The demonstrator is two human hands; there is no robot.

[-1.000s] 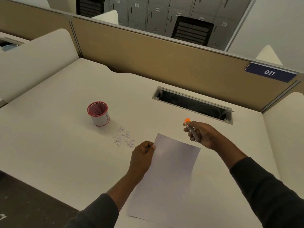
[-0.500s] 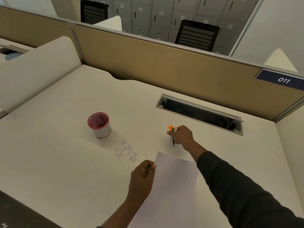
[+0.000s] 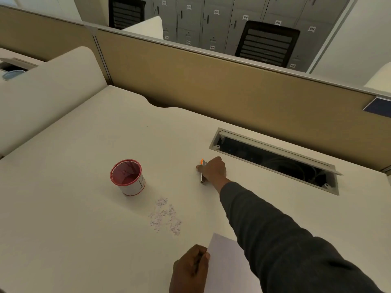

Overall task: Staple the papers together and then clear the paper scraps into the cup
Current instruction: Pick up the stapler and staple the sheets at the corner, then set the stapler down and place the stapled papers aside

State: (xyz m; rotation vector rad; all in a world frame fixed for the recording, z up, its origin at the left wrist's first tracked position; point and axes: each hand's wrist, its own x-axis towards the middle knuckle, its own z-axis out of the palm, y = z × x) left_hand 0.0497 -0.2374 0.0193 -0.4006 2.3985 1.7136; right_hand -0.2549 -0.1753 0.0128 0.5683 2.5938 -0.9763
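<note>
A small silver stapler with an orange tip (image 3: 202,171) stands on the white desk, and my right hand (image 3: 213,171) is stretched out and curled around it. The white papers (image 3: 226,265) lie at the near edge, partly under my right sleeve. My left hand (image 3: 190,269) pinches their left edge near the top corner. A heap of small white paper scraps (image 3: 166,216) lies between the papers and a red-rimmed paper cup (image 3: 128,177), which stands upright and open to the left.
An open cable slot (image 3: 275,160) is sunk in the desk (image 3: 74,208) behind my right hand. A tan partition (image 3: 211,85) runs along the back, with a white side divider (image 3: 48,92) on the left.
My right hand has carried the stapler left and away from me, down onto the desk beyond the papers. My left hand kept its pinch on the papers. The camera tilted up.
</note>
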